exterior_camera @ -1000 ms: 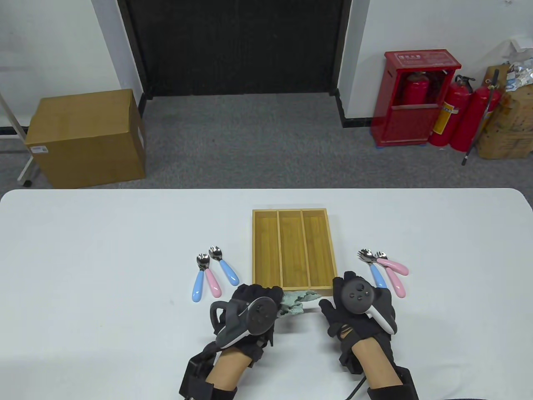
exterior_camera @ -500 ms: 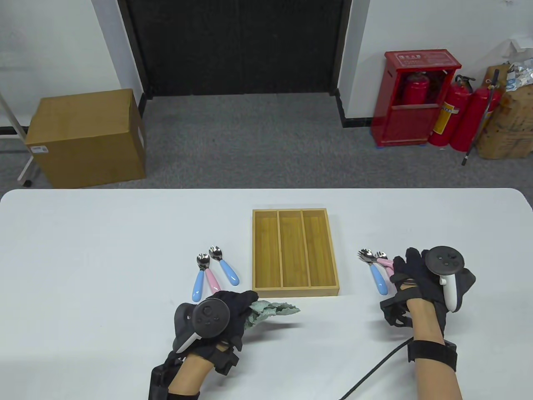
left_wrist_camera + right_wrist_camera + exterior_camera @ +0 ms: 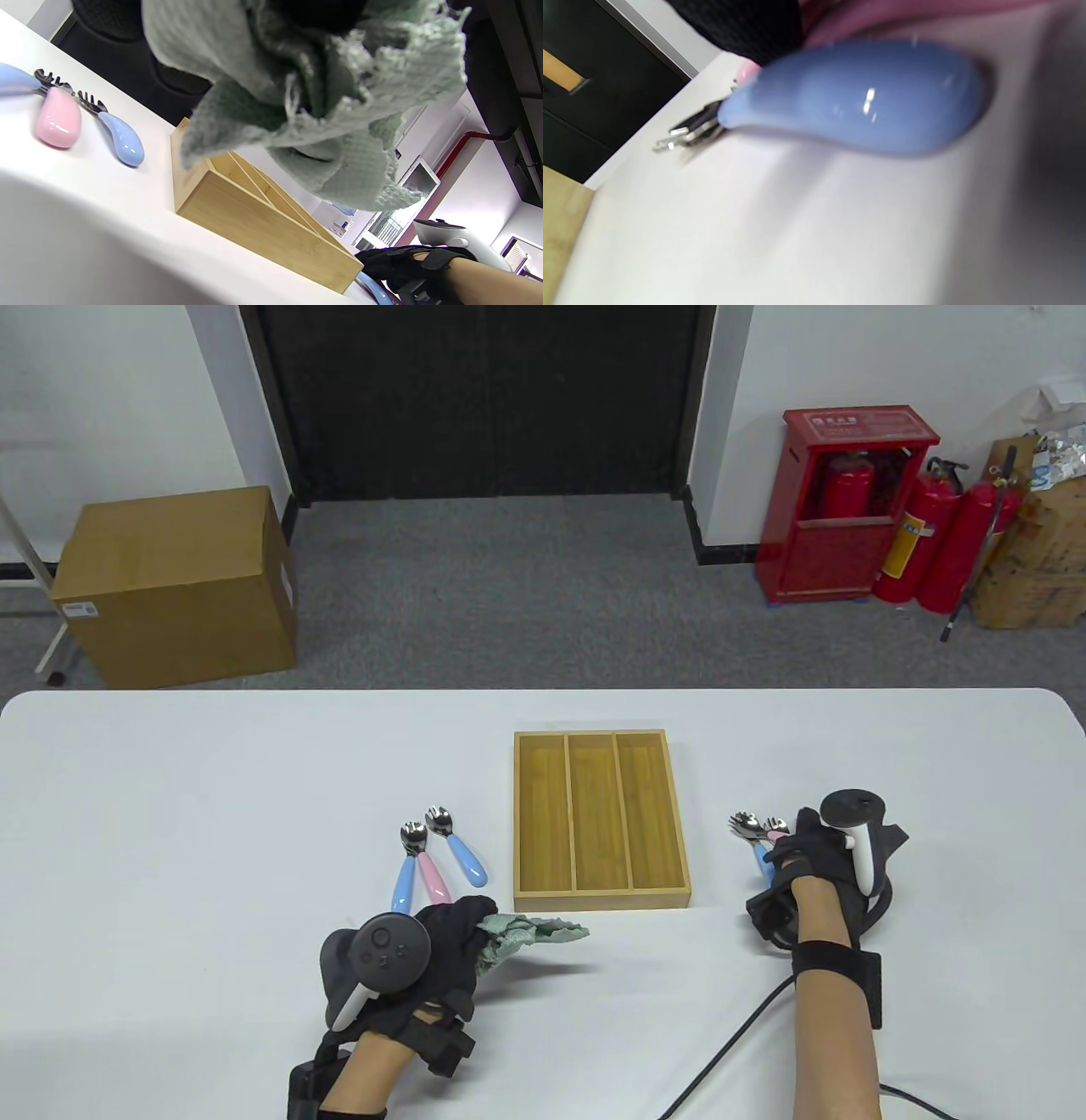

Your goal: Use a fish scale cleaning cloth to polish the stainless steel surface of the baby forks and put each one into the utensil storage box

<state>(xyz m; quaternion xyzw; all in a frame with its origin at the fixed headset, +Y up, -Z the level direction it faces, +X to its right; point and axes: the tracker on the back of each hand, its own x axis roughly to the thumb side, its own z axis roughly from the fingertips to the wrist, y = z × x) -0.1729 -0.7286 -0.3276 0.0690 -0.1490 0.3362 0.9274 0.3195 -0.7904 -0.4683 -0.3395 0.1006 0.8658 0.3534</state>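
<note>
My left hand (image 3: 475, 920) grips a crumpled green cleaning cloth (image 3: 530, 937) (image 3: 305, 97) just above the table, in front of the wooden utensil box (image 3: 598, 819) (image 3: 263, 224), whose three compartments hold nothing. Three baby forks lie left of the box: blue (image 3: 404, 886), pink (image 3: 434, 878), blue (image 3: 465, 858). My right hand (image 3: 802, 840) lies over the right group of forks (image 3: 747, 824) and hides their pink handles. In the right wrist view a gloved finger (image 3: 742, 25) touches a pink handle (image 3: 916, 17), above a blue-handled fork (image 3: 852, 97) lying on the table. Its grip is hidden.
The white table (image 3: 212, 814) stretches wide on both sides. A cable (image 3: 730, 1052) runs from my right forearm over the near edge. Beyond the table stand a cardboard box (image 3: 170, 585) and red fire extinguishers (image 3: 857, 526) on the floor.
My left hand lifted the cloth and drew back to the left. My right hand swung from the box's near right corner to the right fork group and lowered onto it.
</note>
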